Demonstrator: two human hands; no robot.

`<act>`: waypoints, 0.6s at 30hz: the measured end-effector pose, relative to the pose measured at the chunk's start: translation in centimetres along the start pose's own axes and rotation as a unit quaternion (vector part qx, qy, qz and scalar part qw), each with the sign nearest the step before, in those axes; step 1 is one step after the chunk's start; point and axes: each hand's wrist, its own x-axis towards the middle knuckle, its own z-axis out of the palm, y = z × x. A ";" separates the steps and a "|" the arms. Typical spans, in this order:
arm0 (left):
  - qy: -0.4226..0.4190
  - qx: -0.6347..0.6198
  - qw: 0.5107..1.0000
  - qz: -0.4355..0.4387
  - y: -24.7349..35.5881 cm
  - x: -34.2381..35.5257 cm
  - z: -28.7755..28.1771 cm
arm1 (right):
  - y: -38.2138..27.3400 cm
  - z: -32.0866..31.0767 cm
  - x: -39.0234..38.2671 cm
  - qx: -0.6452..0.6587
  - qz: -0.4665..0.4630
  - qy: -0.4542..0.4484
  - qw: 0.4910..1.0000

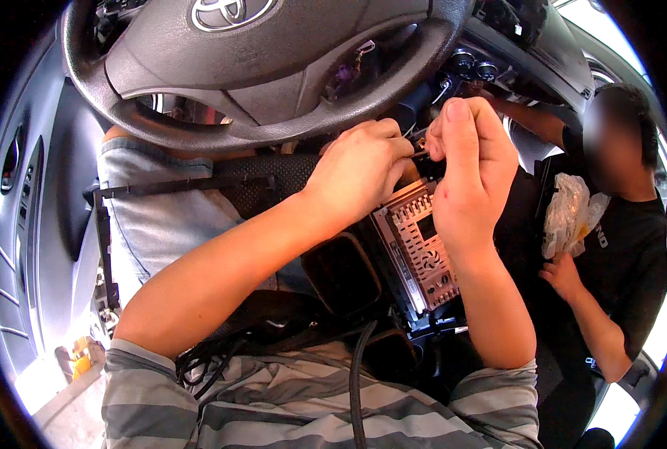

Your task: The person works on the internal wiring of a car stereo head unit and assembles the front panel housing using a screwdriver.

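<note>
Close together behind the steering wheel's lower right rim are my left hand [363, 165] and my right hand [469, 161], both with fingers pinched. A thin piece, perhaps a wire end, shows between the fingertips, but it is too small to name. Just below them, a car stereo unit [428, 258] lies between the seats, its vented metal casing facing up. My right wrist hangs over its right edge and covers part of it. Some wiring and a small brownish part [408, 173] are partly hidden by my fingers.
The steering wheel [273, 138] fills the top. A long black trim strip [187, 185] lies across my jeans. A black cable [357, 374] runs down over my striped shirt. At the right sits another person [625, 232], one hand beside a clear plastic bag [567, 217], the other reaching toward the dashboard.
</note>
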 end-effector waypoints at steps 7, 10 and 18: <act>0.013 0.001 1.000 0.008 -0.5 -0.1 0.4 | 1.9 -0.1 0.7 0.239 0.010 0.003 0.971; 0.007 0.018 1.000 0.007 -1.1 -0.7 0.5 | 2.5 -0.3 0.7 0.168 0.027 -0.059 0.984; 0.001 -0.021 0.998 -0.059 -1.2 -0.8 0.4 | 2.4 -0.1 1.9 0.091 0.050 -0.172 0.980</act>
